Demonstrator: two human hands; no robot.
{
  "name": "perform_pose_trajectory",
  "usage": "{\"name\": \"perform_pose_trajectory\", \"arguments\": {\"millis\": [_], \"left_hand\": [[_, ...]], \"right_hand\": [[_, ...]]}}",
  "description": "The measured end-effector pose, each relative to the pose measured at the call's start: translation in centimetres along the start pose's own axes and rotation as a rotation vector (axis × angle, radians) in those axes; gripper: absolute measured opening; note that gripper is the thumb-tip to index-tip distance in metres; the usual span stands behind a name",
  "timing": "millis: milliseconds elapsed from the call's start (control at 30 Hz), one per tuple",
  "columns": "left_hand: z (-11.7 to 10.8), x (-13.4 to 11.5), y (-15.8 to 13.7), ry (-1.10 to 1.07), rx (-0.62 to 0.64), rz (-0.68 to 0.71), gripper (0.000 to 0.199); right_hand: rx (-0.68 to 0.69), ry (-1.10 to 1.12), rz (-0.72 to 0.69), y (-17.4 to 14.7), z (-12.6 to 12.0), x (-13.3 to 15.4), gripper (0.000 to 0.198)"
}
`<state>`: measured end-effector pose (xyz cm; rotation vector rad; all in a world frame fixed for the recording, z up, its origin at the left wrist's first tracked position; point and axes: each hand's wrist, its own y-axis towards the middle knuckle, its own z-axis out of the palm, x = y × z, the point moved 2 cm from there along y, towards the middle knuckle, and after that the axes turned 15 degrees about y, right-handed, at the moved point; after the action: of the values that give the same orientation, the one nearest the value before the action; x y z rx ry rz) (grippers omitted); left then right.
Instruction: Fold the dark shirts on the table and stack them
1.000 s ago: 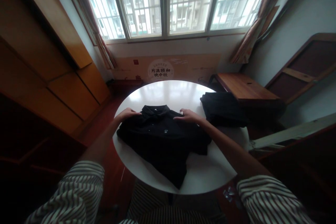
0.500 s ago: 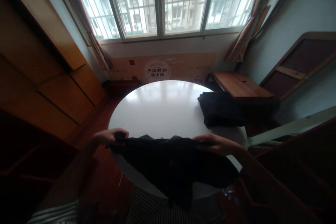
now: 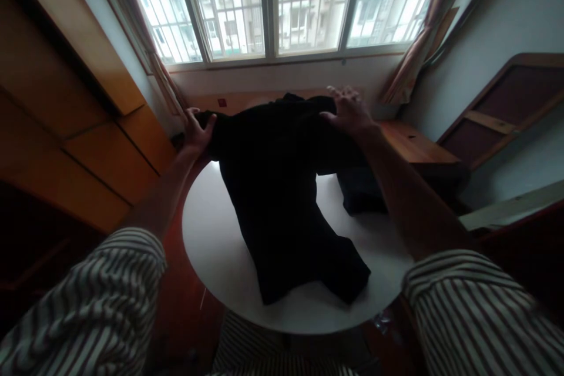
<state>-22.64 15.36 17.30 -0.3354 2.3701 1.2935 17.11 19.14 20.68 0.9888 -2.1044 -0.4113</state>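
Note:
A black T-shirt [image 3: 273, 188] is stretched out in front of me. Its upper part is raised over the far side of the white round table [image 3: 202, 235], and its lower end hangs down toward me, twisted to the right. At the shirt's upper left, my left hand [image 3: 197, 132] grips the cloth between thumb and fingers. My right hand [image 3: 350, 111] has the upper right part, thumb on the near side and the fingers somewhat spread. Folded dark cloth [image 3: 363, 191] lies on the table's right side, partly covered by the shirt and my right forearm.
Beyond the table is a barred window [image 3: 304, 6] with curtains. A wooden low table [image 3: 414, 144] stands at the back right, near a framed panel [image 3: 506, 106] on the wall. Wooden cabinets [image 3: 101, 158] line the left side.
Both hands have moved forward and up, away from me, carrying the black T-shirt. From a bunched shape near the table's front edge, it has spread out lengthwise over the table.

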Motion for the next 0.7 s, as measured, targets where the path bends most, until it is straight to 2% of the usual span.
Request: {"name": "perform_pose_trajectory", "arguments": {"millis": [67,100,167,233,267,333,367,433,533,700], "left_hand": [[1.8,-2.1,-2.8,0.069,0.135,0.124,0.027],[2.1,-3.1,-5.2,0.058,0.200,0.181,0.025],[1.5,-4.9,-11.6,0.009,0.344,0.328,0.023],[-0.3,-6.3,-18.7,-0.046,0.608,0.559,0.015],[-1.6,-6.6,-22.0,-0.048,0.711,0.605,0.018],[-4.4,-6.8,-27.2,-0.061,0.865,0.665,0.033],[-5.6,-6.6,-29.0,-0.049,0.902,0.684,0.045],[-7.4,-6.0,-31.2,-0.008,0.911,0.682,0.055],[-9.0,-5.0,-32.3,0.009,0.891,0.673,0.042],[-9.8,-4.8,-33.6,0.013,0.889,0.758,0.043]], "right_hand": [[-0.027,-0.169,0.077,-0.3,2.4,0.2,0.055],[-0.003,-0.219,0.094,-1.5,3.9,0.6,0.057],[0.130,-0.210,0.043,-5.9,6.8,1.6,0.042],[0.378,-0.174,-0.017,-11.7,9.2,2.8,0.031],[0.450,-0.129,-0.024,-14.6,9.8,3.5,0.029],[0.511,-0.021,-0.028,-19.9,10.2,4.7,0.028],[0.515,0.025,-0.032,-22.1,10.1,5.2,0.029],[0.511,0.064,-0.030,-25.6,9.8,5.8,0.041],[0.462,-0.005,-0.019,-29.2,9.7,5.2,0.053],[0.271,-0.032,-0.005,-31.6,10.0,3.1,0.052]]}}
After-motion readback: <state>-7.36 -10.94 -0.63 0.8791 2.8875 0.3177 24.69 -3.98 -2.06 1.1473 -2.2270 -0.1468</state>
